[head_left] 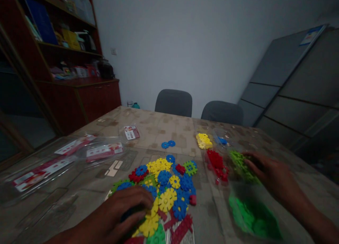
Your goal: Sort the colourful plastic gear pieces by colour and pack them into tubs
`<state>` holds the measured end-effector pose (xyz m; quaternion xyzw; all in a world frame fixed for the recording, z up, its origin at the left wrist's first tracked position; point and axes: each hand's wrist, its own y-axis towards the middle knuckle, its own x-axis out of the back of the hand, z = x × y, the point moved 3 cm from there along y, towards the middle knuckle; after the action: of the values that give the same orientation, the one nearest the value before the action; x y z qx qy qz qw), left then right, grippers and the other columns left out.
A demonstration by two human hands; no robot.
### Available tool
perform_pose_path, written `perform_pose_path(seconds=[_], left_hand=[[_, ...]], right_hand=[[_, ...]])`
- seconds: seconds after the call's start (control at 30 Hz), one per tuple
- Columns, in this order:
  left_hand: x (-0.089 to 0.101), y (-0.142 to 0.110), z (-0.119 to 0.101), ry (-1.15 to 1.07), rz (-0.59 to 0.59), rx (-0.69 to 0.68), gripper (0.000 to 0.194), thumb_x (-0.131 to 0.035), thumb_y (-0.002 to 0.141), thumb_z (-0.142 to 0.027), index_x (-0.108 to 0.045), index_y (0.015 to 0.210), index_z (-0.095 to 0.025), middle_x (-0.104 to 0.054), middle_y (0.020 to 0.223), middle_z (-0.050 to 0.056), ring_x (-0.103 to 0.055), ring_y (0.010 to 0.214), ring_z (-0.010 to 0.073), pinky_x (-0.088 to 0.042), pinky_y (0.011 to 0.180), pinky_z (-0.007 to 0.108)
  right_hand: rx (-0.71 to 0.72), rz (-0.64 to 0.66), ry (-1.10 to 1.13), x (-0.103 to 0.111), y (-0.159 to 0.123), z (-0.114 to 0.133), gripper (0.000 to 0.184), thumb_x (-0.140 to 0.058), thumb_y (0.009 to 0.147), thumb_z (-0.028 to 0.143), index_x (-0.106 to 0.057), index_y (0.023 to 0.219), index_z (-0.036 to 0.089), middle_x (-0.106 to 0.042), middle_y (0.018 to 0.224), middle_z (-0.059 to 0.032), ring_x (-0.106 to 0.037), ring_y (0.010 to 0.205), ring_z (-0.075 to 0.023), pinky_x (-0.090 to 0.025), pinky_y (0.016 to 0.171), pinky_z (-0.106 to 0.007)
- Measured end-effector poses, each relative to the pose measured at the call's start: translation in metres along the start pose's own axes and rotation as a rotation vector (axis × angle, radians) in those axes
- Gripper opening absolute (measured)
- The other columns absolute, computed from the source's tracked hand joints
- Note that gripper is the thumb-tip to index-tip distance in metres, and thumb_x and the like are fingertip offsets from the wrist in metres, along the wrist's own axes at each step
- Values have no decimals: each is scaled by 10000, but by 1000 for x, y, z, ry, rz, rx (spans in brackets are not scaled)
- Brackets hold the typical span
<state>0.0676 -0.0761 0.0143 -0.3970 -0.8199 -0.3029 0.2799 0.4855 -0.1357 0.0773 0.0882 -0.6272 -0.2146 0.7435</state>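
Observation:
A heap of flat plastic snowflake pieces (165,187) in blue, yellow, red and green lies on the table in front of me. My left hand (124,210) rests on the near left edge of the heap, fingers curled over something dark that I cannot make out. My right hand (267,170) reaches to the right, fingers stretched out flat onto a clear bag of light green pieces (239,164). Beside it lie a bag of red pieces (217,162), a bag of yellow pieces (203,141) and a closer bag of bright green pieces (251,215).
The patterned table (159,129) carries several clear packets with red labels (103,151) on the left and two loose blue pieces (168,144). Two grey chairs (173,102) stand at the far side. A wooden shelf unit (66,60) fills the left, grey cabinets (296,95) the right.

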Motion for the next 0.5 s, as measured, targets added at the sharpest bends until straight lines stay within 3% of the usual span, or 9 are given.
perform_pose_path(seconds=[0.1,0.2,0.37,0.5], left_hand=[[-7,-3,0,47,30,-66,233,-523,955,-136,-610,1107,-289,-717,1116,-9,-662,1039,161,-521,955,263],[-10,-7,4,87,39,-91,261,-550,950,-130,-602,1141,-301,-710,1161,-19,-650,1090,159,-508,992,252],[-6,-7,5,103,32,-123,267,-549,959,-129,-603,1144,-313,-716,1152,-40,-662,1071,134,-499,994,208],[0,-5,2,107,10,-134,232,-555,971,-166,-615,1142,-312,-722,1152,-29,-671,1059,145,-512,965,205]], right_hand=[[-65,13,-121,-1,9,-39,394,-430,857,458,-685,986,188,-784,851,-162,-729,707,-330,-507,625,-396],[-70,60,-142,-12,15,-60,364,-429,860,430,-689,955,193,-784,787,-140,-733,710,-329,-495,612,-383],[-71,145,-89,-34,14,-66,276,-526,813,399,-722,851,209,-793,758,-101,-740,664,-284,-499,593,-327],[-73,194,-88,-38,11,-64,271,-486,825,333,-731,824,217,-782,725,-84,-727,639,-256,-470,568,-304]])
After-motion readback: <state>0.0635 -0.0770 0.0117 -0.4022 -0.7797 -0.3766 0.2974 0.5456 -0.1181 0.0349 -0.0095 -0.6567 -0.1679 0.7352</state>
